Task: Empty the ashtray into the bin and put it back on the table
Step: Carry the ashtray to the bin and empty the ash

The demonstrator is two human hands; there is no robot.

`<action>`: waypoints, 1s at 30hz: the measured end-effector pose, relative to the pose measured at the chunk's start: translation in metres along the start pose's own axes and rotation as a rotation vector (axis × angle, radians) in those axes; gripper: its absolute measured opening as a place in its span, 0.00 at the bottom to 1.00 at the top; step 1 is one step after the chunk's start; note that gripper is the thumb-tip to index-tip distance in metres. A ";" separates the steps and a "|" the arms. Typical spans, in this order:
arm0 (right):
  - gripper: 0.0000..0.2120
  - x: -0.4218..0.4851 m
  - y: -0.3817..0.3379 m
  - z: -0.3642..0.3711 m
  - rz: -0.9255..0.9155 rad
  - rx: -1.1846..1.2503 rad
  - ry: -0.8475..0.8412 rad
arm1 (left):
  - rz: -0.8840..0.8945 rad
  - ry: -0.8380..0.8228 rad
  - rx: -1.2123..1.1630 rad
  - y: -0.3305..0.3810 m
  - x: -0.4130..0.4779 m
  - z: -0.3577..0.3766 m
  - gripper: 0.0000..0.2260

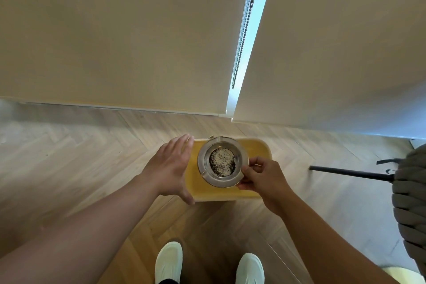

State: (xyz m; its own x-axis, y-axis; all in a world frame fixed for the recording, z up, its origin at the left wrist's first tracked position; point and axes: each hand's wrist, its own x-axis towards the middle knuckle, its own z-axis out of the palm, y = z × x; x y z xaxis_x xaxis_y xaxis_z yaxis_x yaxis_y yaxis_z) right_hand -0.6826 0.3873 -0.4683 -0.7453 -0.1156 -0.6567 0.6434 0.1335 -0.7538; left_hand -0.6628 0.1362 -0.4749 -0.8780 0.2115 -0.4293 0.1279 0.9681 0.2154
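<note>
A round metal ashtray (222, 161), its bowl full of speckled ash and grit, hangs level over a yellow bin (255, 152) that stands on the floor. My right hand (260, 177) pinches the ashtray's near right rim between thumb and fingers. My left hand (171, 166) is flat with fingers apart at the bin's left side, just left of the ashtray and not holding it. The bin's opening is largely hidden under the ashtray and my hands.
Beige roller blinds (115, 30) with a bead chain (242, 30) hang behind the bin. A grey knitted seat (410, 203) with a black leg (350, 172) stands at the right. My two white shoes (168, 260) are on the herringbone wood floor.
</note>
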 end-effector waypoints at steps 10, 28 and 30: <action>0.02 0.009 -0.001 -0.004 -0.244 -0.414 0.115 | -0.009 -0.033 -0.049 0.000 0.004 0.001 0.71; 0.19 -0.009 0.021 -0.015 -1.118 -1.379 0.156 | -0.006 -0.025 -0.066 -0.003 0.006 0.002 0.71; 0.19 -0.009 0.019 -0.016 -1.123 -1.374 0.156 | -0.005 -0.028 -0.064 -0.002 0.007 0.001 0.71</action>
State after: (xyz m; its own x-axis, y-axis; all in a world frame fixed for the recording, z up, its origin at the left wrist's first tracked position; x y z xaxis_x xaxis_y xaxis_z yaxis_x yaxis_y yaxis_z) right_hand -0.6661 0.4066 -0.4763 -0.7419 -0.6463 0.1785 -0.6704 0.7198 -0.1803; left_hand -0.6684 0.1354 -0.4793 -0.8652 0.2115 -0.4546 0.0934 0.9588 0.2682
